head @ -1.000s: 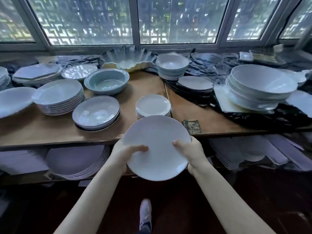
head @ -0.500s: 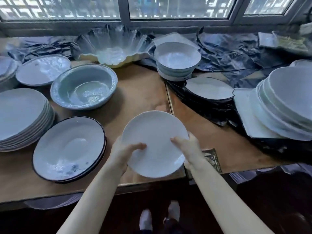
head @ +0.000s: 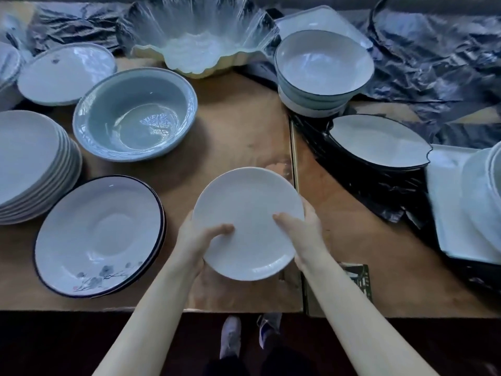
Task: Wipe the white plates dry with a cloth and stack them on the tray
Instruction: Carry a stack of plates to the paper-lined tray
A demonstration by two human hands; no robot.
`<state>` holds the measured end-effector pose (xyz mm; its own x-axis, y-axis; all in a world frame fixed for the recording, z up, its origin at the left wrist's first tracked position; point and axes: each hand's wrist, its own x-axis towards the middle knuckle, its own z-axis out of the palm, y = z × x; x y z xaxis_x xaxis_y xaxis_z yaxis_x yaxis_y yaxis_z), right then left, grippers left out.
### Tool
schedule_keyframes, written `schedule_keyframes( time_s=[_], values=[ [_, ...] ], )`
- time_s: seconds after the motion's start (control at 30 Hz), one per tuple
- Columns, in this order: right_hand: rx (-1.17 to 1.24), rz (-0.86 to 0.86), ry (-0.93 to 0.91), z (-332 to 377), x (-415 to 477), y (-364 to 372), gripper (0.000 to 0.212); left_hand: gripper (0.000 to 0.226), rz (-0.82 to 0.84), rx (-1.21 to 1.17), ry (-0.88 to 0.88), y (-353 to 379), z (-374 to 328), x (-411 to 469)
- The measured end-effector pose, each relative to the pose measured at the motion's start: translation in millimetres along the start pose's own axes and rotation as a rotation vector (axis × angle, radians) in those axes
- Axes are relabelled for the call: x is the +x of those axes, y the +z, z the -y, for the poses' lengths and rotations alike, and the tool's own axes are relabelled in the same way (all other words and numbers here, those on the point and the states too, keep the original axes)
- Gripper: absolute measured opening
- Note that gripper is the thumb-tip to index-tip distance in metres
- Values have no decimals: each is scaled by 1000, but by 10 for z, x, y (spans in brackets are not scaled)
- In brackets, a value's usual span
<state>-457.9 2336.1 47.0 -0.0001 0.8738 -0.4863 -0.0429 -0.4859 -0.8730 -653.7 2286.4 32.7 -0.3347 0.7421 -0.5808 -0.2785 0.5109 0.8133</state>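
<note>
Holding a white plate face-up over the table, nearer than and to the right of the grey bowl. Gripping its left rim with the left hand, thumb on top. Gripping its right rim with the right hand, thumb likewise on top, fingers curled round the edge.

a brown wooden table stands over a dark floor, in dim bluish light.

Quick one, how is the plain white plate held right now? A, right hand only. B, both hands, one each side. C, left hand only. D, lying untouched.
B: the left hand and right hand each grip a side of the white plate, thumbs on top.
</note>
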Motion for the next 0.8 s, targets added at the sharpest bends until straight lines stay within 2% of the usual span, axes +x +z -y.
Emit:
schedule_keyframes(
  time_s=[0.17,0.37,0.53,0.8],
  values=[
    [27,22,-8,-33,62,-102,37,73,-37,1,-8,93,72,66],
    [65,26,22,-115,92,-139,48,70,-50,3,-19,117,87,104],
    [85,12,26,-139,103,-175,43,68,-29,13,5,148,64,106],
    [94,24,60,-125,117,-186,51,63,21,60,19,148,-19,117]
  ],
)
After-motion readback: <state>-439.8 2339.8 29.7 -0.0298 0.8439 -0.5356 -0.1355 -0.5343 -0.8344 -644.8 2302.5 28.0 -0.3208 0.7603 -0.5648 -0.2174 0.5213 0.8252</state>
